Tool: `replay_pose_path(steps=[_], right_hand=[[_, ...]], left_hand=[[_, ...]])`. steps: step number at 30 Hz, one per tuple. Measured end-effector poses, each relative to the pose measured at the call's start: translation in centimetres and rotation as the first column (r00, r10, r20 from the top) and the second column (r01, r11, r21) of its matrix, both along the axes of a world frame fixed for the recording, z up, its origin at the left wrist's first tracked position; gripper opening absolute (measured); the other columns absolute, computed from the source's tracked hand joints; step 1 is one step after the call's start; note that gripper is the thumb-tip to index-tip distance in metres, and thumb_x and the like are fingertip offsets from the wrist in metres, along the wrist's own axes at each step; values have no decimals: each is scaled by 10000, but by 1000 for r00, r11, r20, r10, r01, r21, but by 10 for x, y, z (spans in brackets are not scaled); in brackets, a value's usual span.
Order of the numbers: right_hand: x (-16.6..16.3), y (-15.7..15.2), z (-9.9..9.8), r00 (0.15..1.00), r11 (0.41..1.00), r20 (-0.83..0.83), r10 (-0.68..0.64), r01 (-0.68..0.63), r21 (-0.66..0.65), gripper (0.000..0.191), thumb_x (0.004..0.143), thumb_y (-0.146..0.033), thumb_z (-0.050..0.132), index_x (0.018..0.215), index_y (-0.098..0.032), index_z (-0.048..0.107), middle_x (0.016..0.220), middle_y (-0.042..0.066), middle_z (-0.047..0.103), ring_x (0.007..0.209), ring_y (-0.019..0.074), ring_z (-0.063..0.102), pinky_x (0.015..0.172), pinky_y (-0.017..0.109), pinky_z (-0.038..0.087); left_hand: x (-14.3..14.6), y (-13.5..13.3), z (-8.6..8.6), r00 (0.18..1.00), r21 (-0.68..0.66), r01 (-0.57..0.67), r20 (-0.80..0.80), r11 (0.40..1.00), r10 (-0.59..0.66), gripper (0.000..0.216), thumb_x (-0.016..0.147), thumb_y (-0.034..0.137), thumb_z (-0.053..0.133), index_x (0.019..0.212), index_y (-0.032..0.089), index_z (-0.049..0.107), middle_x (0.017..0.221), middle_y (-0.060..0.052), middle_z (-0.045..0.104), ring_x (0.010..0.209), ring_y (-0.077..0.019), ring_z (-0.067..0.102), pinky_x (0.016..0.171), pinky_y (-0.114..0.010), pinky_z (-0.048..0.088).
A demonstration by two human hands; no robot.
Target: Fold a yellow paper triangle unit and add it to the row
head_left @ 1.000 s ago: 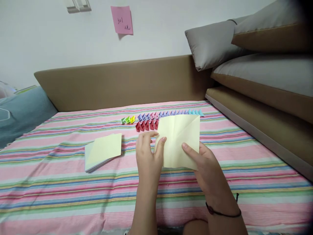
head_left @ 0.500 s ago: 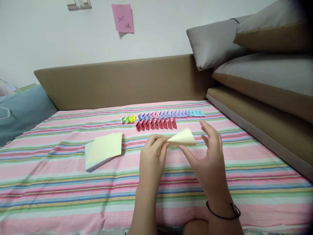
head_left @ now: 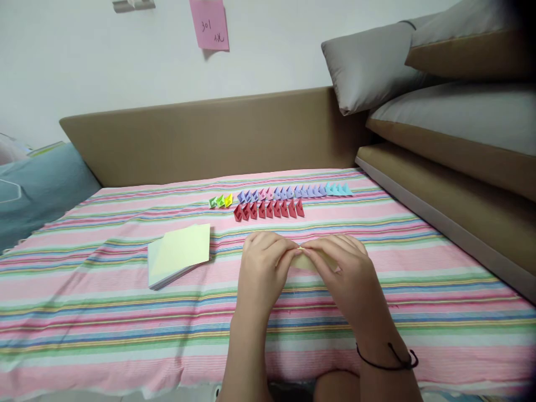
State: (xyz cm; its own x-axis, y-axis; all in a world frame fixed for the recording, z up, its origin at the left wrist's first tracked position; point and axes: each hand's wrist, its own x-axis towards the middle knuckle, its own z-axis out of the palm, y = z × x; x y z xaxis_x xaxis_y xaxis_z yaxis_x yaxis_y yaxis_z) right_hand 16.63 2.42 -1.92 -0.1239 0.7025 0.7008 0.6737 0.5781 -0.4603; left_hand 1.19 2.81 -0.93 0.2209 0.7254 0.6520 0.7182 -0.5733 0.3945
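Note:
A pale yellow sheet of paper [head_left: 305,262] is pinched between my two hands, mostly covered by the fingers. My left hand [head_left: 266,262] grips its left part with thumb and forefinger. On the paper's top edge my right hand [head_left: 343,259] presses thumb and fingertips together, close to the left fingertips. To the left lies a stack of pale yellow and whitish paper [head_left: 182,254], its top sheet turned askew. Beyond the hands stand a row of red folded paper pieces [head_left: 270,209] and a longer row of lilac, pink and light blue ones [head_left: 288,193].
Green and yellow folded pieces [head_left: 221,201] sit at the left of the rows. Striped cloth [head_left: 125,329] covers the surface. A brown padded board [head_left: 209,139] closes the back, grey-brown cushions [head_left: 456,123] are piled right, and a blue cushion [head_left: 46,190] lies left.
My right hand, spread beside the curled paper before, has come left and closed on it next to my left hand. The paper now hangs lower, largely behind the fingers.

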Motion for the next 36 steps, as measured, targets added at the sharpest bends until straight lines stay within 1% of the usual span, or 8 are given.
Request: replay_pose_path(steps=[8, 13, 18, 24, 28, 30, 33, 36], right_hand=[[0, -2, 2, 992, 999, -115, 50, -49, 10, 44, 854, -185, 621, 818, -204, 640, 808, 12, 682, 797, 187, 603, 762, 345, 424], [-3, -5, 6, 994, 998, -92, 59, -61, -27, 80, 863, -205, 609, 789, -211, 638, 784, 7, 664, 781, 187, 584, 756, 351, 408], [-5, -4, 6, 997, 997, -41, 59, -60, -44, 74, 860, -191, 600, 790, -207, 615, 794, 1, 650, 791, 184, 575, 763, 354, 392], [16, -1, 0, 999, 1000, -42, -4, 4, -4, 66, 837, -166, 596, 793, -214, 605, 807, -6, 659, 801, 180, 597, 773, 347, 414], [31, -3, 0, 986, 992, -115, -121, 123, 11, 73, 834, -196, 597, 765, -218, 599, 798, 0, 660, 798, 185, 613, 756, 338, 441], [30, -3, 1, 986, 995, -138, -94, 96, 8, 14, 835, -222, 612, 834, -219, 626, 861, 18, 673, 848, 196, 622, 776, 340, 457], [22, -3, 2, 995, 1000, -92, 28, -28, 3, 129, 840, -255, 630, 963, -220, 650, 961, 41, 689, 924, 212, 618, 818, 360, 459], [11, -2, 1, 999, 999, -32, 34, -35, -21, 71, 869, -231, 595, 853, -220, 662, 853, 22, 698, 841, 203, 612, 785, 363, 439]], left_hand=[[-14, 0, 2, 995, -12, 17, 102, 1000, -16, 22, 824, 219, 669, 803, 213, 673, 790, 19, 718, 780, -156, 621, 789, -326, 415], [-13, -3, 6, 995, -17, 43, 94, 999, -41, 50, 839, 195, 646, 793, 213, 657, 787, 27, 713, 779, -144, 620, 818, -328, 407], [-10, -5, 7, 998, -51, 51, 32, 997, -50, 81, 851, 185, 625, 777, 215, 640, 786, 36, 707, 771, -137, 615, 852, -340, 387], [-21, -6, 8, 999, -16, -21, 36, 1000, 22, 96, 852, 200, 616, 763, 222, 644, 786, 19, 717, 766, -155, 623, 881, -363, 393], [-25, -6, 9, 998, 2, -55, 36, 998, 55, 114, 855, 187, 603, 756, 227, 642, 776, 20, 715, 758, -155, 623, 889, -371, 399], [-24, -6, 9, 998, 4, -51, 35, 999, 51, 114, 859, 193, 599, 761, 228, 645, 786, 17, 718, 766, -156, 626, 899, -373, 399], [-21, -5, 9, 999, -7, -26, 32, 1000, 26, 106, 861, 206, 602, 765, 227, 644, 801, 18, 721, 787, -154, 631, 922, -373, 387], [-18, -5, 8, 998, -23, -53, -18, 998, 53, 101, 863, 187, 595, 777, 223, 633, 800, 29, 711, 805, -150, 628, 979, -396, 336]])
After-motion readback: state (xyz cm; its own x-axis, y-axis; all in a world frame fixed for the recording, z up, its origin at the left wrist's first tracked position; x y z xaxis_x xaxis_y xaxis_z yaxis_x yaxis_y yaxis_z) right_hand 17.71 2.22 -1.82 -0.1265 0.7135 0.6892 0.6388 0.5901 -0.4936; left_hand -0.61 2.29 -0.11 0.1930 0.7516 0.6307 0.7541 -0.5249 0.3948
